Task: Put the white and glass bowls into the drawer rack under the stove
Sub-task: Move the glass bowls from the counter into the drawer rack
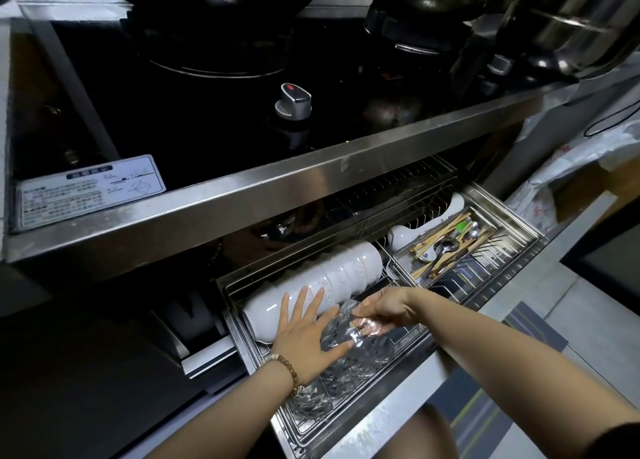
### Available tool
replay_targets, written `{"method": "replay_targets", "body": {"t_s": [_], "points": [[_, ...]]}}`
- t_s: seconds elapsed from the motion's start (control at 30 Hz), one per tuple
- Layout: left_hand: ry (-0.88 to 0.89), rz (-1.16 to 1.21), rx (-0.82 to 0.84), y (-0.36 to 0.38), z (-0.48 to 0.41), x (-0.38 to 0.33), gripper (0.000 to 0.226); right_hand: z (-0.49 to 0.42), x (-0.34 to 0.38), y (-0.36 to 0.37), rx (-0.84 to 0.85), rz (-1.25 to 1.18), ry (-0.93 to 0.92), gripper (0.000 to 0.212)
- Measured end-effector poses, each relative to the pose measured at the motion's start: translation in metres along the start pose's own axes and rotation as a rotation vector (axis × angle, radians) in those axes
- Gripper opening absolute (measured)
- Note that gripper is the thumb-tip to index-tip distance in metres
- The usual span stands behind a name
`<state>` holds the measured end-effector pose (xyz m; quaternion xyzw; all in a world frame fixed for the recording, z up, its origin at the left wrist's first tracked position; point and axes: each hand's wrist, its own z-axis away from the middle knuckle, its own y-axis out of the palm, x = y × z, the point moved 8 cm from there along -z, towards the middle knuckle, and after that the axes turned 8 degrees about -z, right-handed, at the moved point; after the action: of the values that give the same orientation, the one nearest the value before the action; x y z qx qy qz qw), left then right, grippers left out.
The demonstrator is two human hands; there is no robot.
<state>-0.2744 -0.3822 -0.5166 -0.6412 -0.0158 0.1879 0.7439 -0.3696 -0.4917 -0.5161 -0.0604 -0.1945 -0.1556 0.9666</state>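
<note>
Left hand (306, 334) lies flat with fingers spread wide, a bead bracelet (284, 372) on the wrist, fingertips on the stack of white bowls (332, 278) and palm and thumb over the row of glass bowls (346, 372). Right hand (384, 308) comes in from the other side, fingers curled and pinching the rim of the end glass bowl (346, 327).

From the head view both sets of bowls sit inside the drawer rack (460, 287), pulled out beneath the stove (214, 119). White bowls lie nested on their sides along the back row; glass bowls lie on their sides in the front row, just beside them. Further right in the same drawer sits a cutlery tray (450, 247) with chopsticks and spoons.

By the look of it this is the last seating of that end glass bowl. To do it well, the flat hand should brace both rows so nothing rolls, while the pinching hand tips the bowl snugly against its neighbour, rim down between the wires. Glass on glass wants a gentle touch: ease it in, then let go only once it rests without rocking
</note>
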Motion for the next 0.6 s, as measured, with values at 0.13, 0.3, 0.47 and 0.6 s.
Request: {"method": "replay_targets", "body": {"t_s": [0.13,0.3,0.47,0.6], "points": [[-0.001,0.005,0.000,0.001,0.000,0.000,0.089,0.002,0.001,-0.003,-0.020,-0.006,-0.032,0.026],[-0.003,0.003,0.007,0.002,-0.001,0.000,0.090,0.005,0.007,-0.008,-0.081,0.063,-0.115,0.014],[0.012,-0.008,0.054,-0.001,-0.001,0.000,0.090,0.022,0.011,-0.009,-0.142,0.140,-0.147,0.011],[-0.011,0.055,0.086,-0.016,0.001,0.002,0.087,0.049,0.023,-0.020,-0.301,0.302,-0.236,0.029]]}}
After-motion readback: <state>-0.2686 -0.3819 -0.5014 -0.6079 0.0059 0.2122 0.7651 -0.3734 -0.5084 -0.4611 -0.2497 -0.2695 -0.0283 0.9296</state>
